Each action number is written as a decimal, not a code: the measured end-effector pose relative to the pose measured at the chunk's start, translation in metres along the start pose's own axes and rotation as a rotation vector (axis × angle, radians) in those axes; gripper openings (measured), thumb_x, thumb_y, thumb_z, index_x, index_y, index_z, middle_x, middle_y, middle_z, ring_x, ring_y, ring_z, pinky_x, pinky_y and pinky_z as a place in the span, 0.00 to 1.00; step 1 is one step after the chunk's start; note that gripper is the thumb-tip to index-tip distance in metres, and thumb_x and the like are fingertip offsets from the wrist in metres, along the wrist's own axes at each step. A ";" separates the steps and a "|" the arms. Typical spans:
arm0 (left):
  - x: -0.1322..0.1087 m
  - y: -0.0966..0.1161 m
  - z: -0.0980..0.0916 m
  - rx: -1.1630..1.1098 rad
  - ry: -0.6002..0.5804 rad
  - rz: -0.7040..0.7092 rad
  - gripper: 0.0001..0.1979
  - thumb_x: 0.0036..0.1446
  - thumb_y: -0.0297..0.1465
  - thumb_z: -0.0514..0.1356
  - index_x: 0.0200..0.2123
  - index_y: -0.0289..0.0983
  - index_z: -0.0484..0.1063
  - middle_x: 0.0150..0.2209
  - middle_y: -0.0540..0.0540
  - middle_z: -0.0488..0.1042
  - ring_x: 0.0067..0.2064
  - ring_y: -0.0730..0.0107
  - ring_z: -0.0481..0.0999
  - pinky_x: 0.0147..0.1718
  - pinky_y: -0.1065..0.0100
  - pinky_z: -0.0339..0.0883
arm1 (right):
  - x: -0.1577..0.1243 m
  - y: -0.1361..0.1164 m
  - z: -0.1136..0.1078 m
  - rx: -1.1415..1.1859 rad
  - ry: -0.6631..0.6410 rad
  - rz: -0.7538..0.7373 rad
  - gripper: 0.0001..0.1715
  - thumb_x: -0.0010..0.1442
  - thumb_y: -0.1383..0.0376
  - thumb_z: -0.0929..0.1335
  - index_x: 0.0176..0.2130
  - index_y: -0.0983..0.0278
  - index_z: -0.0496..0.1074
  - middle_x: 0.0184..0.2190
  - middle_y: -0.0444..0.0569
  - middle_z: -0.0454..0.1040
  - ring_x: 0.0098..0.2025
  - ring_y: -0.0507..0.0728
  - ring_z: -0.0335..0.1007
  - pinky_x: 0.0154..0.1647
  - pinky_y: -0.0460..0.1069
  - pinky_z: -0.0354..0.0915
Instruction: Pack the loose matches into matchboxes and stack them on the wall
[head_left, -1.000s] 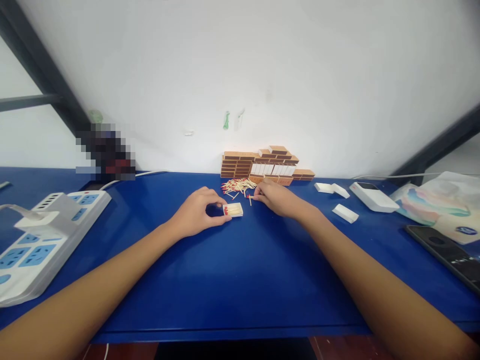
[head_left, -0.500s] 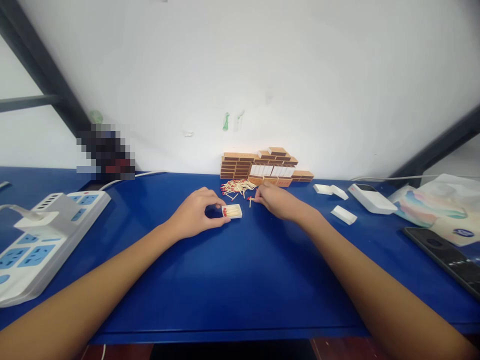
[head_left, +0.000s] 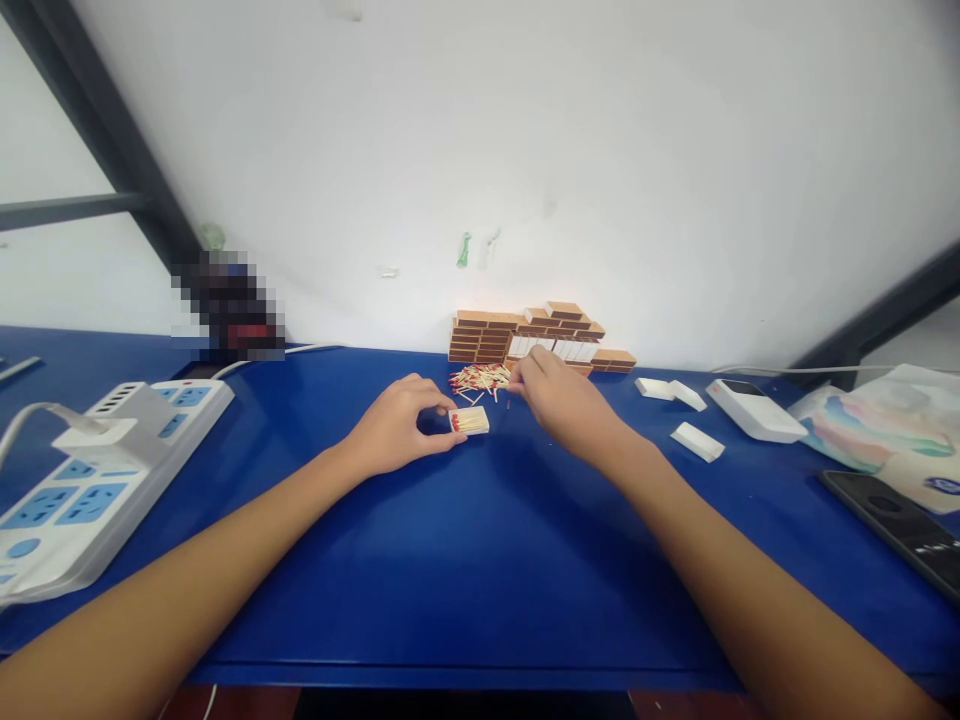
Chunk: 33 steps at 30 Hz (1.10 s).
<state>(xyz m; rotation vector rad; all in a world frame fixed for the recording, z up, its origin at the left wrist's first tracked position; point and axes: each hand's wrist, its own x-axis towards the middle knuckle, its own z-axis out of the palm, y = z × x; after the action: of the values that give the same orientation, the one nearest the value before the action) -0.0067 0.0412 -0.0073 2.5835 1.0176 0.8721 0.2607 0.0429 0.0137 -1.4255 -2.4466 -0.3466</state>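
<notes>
Head view only. My left hand (head_left: 397, 425), the nearer one, grips the left end of the tray (head_left: 481, 433) between thumb and finger. Tray's long axis runs sideways, match heads (head_left: 455, 424) leftward. Right hand (head_left: 551, 392): right of the tray, slightly beyond, fingertips close; I can't tell whether they pinch anything. Match pile (head_left: 480, 377) just beyond tray on blue table (head_left: 465, 570); box stack (head_left: 480, 337), wall (head_left: 540, 130) farther back.

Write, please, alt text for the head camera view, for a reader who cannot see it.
The left hand grips a small white tray of red-tipped matches on a blue table, while the right hand is beside a loose match pile. Behind the pile, brown matchboxes stand stacked near a pale wall.
</notes>
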 end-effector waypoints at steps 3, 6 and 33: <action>0.001 -0.001 -0.003 0.018 0.019 0.003 0.15 0.57 0.43 0.71 0.42 0.40 0.81 0.37 0.47 0.79 0.40 0.62 0.73 0.42 0.60 0.67 | 0.000 -0.018 -0.006 -0.013 0.006 -0.040 0.14 0.76 0.65 0.58 0.45 0.67 0.71 0.46 0.62 0.72 0.47 0.65 0.69 0.47 0.57 0.67; 0.001 0.000 -0.003 0.023 0.036 0.028 0.14 0.57 0.42 0.71 0.42 0.40 0.81 0.37 0.47 0.79 0.40 0.62 0.73 0.42 0.60 0.67 | -0.001 -0.031 -0.004 0.015 -0.041 -0.079 0.15 0.76 0.66 0.58 0.44 0.67 0.71 0.46 0.61 0.72 0.45 0.63 0.70 0.44 0.55 0.68; 0.003 -0.014 -0.010 -0.009 0.078 -0.019 0.15 0.56 0.43 0.72 0.43 0.41 0.82 0.39 0.48 0.81 0.41 0.63 0.75 0.42 0.62 0.67 | -0.005 0.014 0.005 0.528 -0.264 -0.047 0.06 0.67 0.67 0.68 0.44 0.63 0.74 0.43 0.51 0.72 0.42 0.57 0.69 0.44 0.50 0.65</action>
<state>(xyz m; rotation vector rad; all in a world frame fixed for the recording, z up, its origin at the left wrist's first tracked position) -0.0186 0.0540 -0.0035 2.5466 1.0545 0.9775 0.2749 0.0481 0.0079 -1.2372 -2.5048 0.4789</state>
